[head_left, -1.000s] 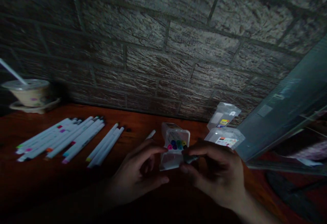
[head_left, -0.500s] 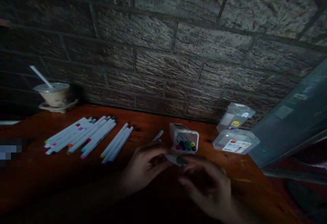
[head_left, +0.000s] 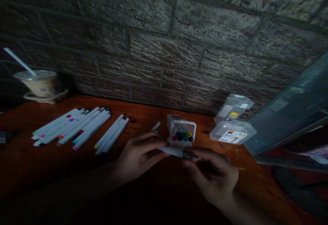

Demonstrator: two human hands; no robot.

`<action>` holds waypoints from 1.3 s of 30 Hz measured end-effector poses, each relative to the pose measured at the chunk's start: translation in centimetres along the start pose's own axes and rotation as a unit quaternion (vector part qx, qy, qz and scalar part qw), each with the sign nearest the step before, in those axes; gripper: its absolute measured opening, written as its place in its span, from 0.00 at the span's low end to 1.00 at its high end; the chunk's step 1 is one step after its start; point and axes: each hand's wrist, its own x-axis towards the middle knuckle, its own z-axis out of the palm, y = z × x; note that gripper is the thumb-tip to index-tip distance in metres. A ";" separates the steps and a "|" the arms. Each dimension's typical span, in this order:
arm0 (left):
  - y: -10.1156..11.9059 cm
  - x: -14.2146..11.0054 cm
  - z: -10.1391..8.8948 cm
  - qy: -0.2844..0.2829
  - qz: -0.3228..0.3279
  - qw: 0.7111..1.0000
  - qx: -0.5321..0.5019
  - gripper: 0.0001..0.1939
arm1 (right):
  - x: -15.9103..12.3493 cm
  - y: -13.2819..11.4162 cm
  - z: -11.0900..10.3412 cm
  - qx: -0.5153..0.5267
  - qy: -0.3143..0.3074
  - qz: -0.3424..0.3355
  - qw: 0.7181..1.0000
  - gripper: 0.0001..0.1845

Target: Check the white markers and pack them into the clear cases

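Note:
A white marker (head_left: 172,151) with a dark end is held level between my hands. My left hand (head_left: 137,155) pinches its white left end between thumb and fingers. The thumb and forefinger of my right hand (head_left: 214,172) close on the dark end at the right; whether that end is a cap or a bare tip is too dim to tell. Just behind the marker lies a clear plastic case (head_left: 183,126), its open side toward me, with several markers (head_left: 184,136) inside showing coloured ends. A short white piece (head_left: 155,126), partly hidden by my left hand, lies left of the case.
Several white markers (head_left: 74,126) lie in a pile at the left, with a few more (head_left: 112,134) beside them. A drink cup with straw (head_left: 38,83) stands back left. A clear lid part with a label (head_left: 232,132) sits at the right, near a grey panel (head_left: 284,105). A brick wall (head_left: 148,61) closes the back.
The marker has turned from pointing toward me to lying more sideways, showing more of its dark end. My right hand has shifted slightly right. The view has moved a little.

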 end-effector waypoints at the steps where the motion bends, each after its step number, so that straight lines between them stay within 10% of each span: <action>1: 0.2 0.0 -0.1 -0.004 0.004 1.000 0.005 0.03 | 0.1 0.0 0.0 0.015 0.008 0.021 1.000 0.16; 9: 1.4 0.0 -0.1 -0.034 0.047 0.998 0.040 0.08 | 0.7 0.4 -0.2 0.145 -0.058 0.157 0.975 0.10; 39: 1.5 -0.4 0.0 -0.099 -0.010 0.995 0.015 0.08 | 0.8 0.9 0.0 0.271 -0.093 0.198 0.937 0.15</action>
